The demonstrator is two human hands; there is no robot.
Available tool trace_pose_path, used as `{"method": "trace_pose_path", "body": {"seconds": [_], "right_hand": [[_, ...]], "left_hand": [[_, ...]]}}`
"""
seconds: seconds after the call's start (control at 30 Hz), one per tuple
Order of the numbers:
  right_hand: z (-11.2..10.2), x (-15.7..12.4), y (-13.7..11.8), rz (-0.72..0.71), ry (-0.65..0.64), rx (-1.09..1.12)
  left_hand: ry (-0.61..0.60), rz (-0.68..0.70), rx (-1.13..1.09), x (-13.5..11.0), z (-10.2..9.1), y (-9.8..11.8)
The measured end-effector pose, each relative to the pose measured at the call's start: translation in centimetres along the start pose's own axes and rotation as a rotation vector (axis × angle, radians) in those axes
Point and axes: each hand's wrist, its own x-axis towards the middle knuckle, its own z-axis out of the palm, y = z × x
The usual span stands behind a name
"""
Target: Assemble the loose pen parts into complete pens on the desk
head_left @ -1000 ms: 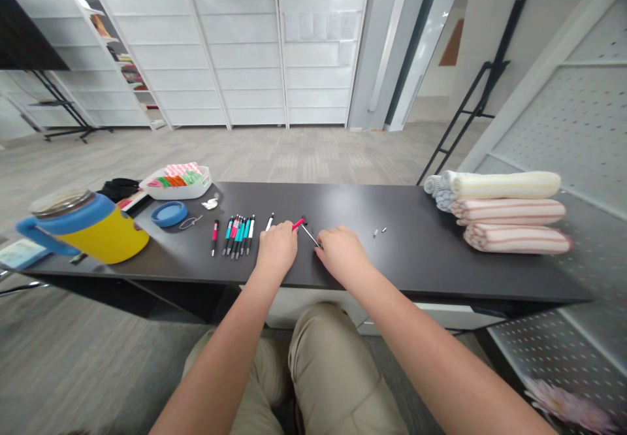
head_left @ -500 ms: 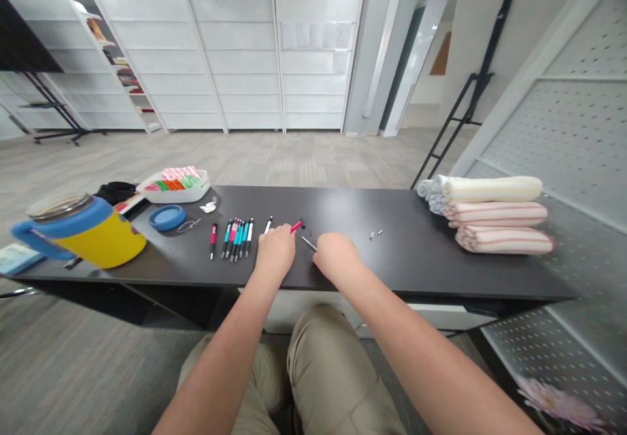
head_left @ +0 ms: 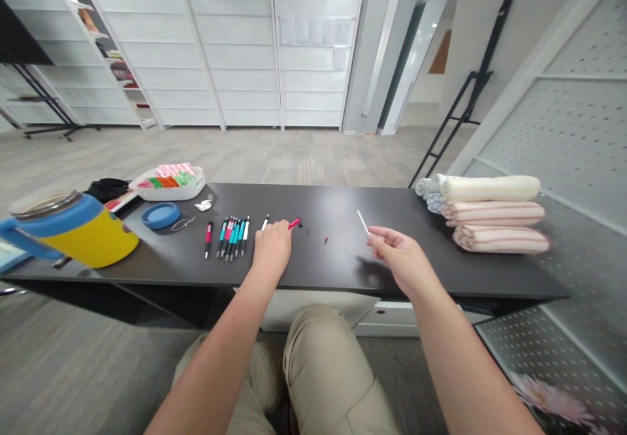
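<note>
black desk point(head_left: 323, 262) | yellow-blue tumbler point(head_left: 91, 242) | blue round lid point(head_left: 160, 215) | stacked striped towels point(head_left: 492, 213) | white tray point(head_left: 169, 194), probably packets

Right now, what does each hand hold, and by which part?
Right hand: a thin white rod, pinched at its lower end. Left hand: over one end of a pink pen barrel; hold unclear.

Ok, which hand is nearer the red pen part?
Left. The left hand is at the red pen part, which pokes out past its fingers; the right hand is farther right, pinching a thin white rod.
</note>
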Motion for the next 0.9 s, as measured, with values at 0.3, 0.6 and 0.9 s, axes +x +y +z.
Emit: {"method": "trace_pose_path", "body": {"seconds": [0.3, 0.6, 0.9], "right_hand": [[-3.5, 1.2, 2.2, -0.158, 0.161, -0.343], [-1.1, 2.6, 1.8, -0.224, 0.19, -1.057], [-0.8, 3.1, 1.7, -0.221, 0.076, -1.002]], "left_hand": [[0.068, 0.031, -0.019, 0.2, -0.5, 0.1], [0.158, 0.137, -0.17, -0.4, -1.1, 0.1], [0.139, 0.302, -0.25, -0.7, -0.9, 3.5]]}}
